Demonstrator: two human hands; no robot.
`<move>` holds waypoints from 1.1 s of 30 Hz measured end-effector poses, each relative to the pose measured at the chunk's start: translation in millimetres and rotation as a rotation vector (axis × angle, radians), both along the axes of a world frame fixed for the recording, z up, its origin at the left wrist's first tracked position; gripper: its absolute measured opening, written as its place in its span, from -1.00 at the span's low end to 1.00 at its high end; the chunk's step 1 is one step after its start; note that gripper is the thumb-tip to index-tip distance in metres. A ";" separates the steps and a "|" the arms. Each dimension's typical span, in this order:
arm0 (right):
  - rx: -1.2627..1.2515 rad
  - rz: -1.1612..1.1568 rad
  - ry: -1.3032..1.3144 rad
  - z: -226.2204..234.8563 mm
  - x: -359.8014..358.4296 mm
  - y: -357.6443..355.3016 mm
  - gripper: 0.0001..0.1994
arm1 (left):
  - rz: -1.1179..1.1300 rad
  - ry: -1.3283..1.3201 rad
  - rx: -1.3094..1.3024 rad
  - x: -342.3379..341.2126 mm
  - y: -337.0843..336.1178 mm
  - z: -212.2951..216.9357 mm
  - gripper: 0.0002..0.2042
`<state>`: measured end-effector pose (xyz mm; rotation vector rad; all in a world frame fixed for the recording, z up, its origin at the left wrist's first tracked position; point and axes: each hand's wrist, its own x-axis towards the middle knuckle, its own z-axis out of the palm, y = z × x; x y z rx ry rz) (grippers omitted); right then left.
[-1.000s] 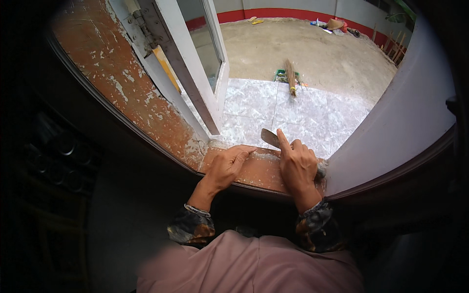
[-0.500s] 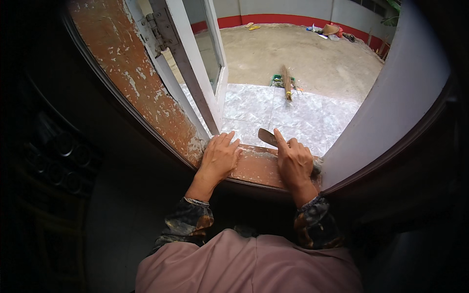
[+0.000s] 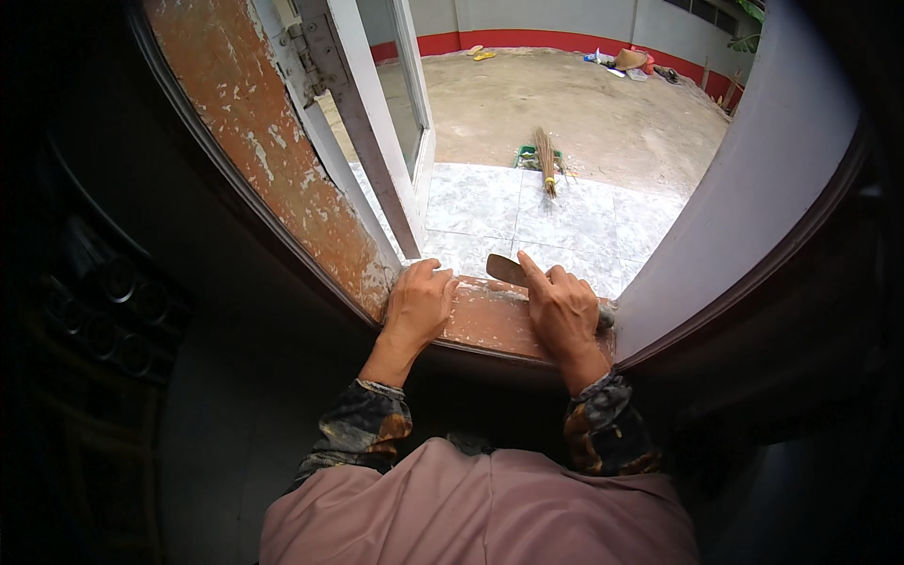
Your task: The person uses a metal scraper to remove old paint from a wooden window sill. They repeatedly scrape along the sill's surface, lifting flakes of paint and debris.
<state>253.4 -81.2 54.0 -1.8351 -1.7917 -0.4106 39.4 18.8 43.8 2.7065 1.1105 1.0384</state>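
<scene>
In my right hand (image 3: 562, 311) is a scraper (image 3: 507, 270) with a dark, broad, round-ended blade. My index finger stretches along the blade, and the handle's end shows by the heel of the hand. The blade points left over the far edge of a window sill (image 3: 485, 315), whose orange-brown paint is worn and flecked with pale spots. My left hand (image 3: 420, 301) rests on the sill's left end, fingers bent toward the outer edge, partly hidden, with no tool in it. A strip of rough pale residue runs along the sill between the hands.
At left, the peeling frame post (image 3: 254, 141) carries a rusty hinge (image 3: 315, 58) and an outward-swung white glass casement (image 3: 407, 188). A white panel (image 3: 720, 207) stands close at right. Outside, a stick broom (image 3: 545, 160) lies on a green dustpan (image 3: 524, 157) over pale tiles.
The scraper and my right hand have shifted slightly left. My left hand's fingers have bent more. The view has moved a little.
</scene>
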 end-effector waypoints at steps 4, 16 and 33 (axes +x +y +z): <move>-0.013 0.037 -0.004 9.3 -0.3 -3.5 -0.61 | 0.045 -0.178 -0.069 -8.6 -2.4 -11.0 -0.88; -0.204 0.213 -0.197 44.2 -5.5 10.8 -0.76 | 0.050 -0.394 0.141 -14.1 -12.2 -17.2 -0.90; -0.257 0.230 -0.333 62.5 -8.3 9.7 -0.82 | 0.033 -0.420 0.159 -20.2 -17.6 -20.1 -0.72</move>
